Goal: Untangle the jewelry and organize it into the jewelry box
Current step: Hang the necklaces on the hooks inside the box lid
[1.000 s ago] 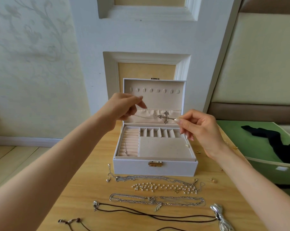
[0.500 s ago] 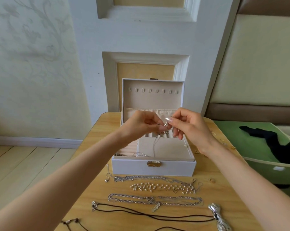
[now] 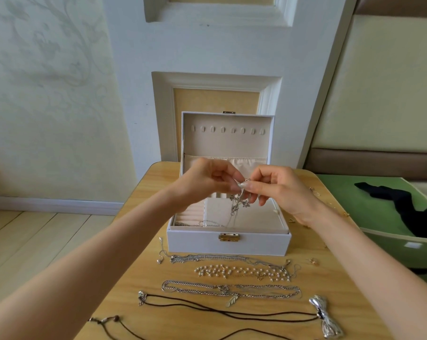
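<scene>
Right now both hands are up over the open box (image 3: pixel 228 246), close together and nearly touching. The left hand (image 3: pixel 207 180) and right hand (image 3: pixel 282 192) each pinch the same thin silver chain (image 3: pixel 236 208) between thumb and fingertip, so both are clamped on it. The chain hangs from the pinch with a small pendant cluster bunched under it. Its tail trails down into the box and lies across the front of the tray. Can't tell if there's a real knot in that bunch, it's too small to see.

My take on doing this bit well: it looks like the untangling step, so don't pull the ends apart, that only tightens a snag. Hold light, roll the bunch loose between the fingertips, and let the pendant's weight drop the chain straight. Working low over the box is smart, since a slip lands it inside. Once it hangs clean, the hooks (image 3: pixel 227 130) in the lid look like the spot for it. The pearls (image 3: pixel 244 271) and the other chains (image 3: pixel 232 289) lie in rows on the table (image 3: pixel 139 241), just in front of the box and apart from this one.
</scene>
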Motion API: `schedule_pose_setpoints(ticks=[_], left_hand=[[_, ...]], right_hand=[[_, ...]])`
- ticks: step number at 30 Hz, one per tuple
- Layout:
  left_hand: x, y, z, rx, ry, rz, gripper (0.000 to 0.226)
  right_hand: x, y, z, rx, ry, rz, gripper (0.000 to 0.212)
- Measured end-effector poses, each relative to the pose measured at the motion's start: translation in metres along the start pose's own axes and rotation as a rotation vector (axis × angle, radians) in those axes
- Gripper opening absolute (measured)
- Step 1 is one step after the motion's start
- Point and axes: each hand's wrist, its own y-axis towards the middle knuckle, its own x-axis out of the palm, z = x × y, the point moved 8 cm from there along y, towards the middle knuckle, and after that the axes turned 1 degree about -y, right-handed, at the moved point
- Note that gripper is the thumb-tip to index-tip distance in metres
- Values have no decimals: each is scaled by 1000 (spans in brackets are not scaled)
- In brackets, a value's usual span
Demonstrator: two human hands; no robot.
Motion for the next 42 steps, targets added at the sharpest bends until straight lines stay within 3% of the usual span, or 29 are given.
schedule_pose_setpoints(ticks=[12,18,24,27,30,34,42], left_hand=[[-20,-8,-9,-97,-72,101,12],[-16,-12,-10,-178,-76,64,14],[-18,-13,-26,-325,145,144,14],[-14,-12,-21,-232,16,113,10],[-13,-10,-9,-93,-281,111,11],[-7,-6,-3,-48,-607,-7,12],[-2,-5,7,38,-553,-56,13]], right_hand=[[-27,-8,2,88,144,166,16],[-35,-10,6,78,199,266,19],[-34,-9,-1,25,237,260,18],[-33,-8,-3,22,226,250,16],[-32,-9,-4,21,226,245,14],[-31,-10,-5,15,203,240,13],[-20,-10,-6,26,231,173,11]])
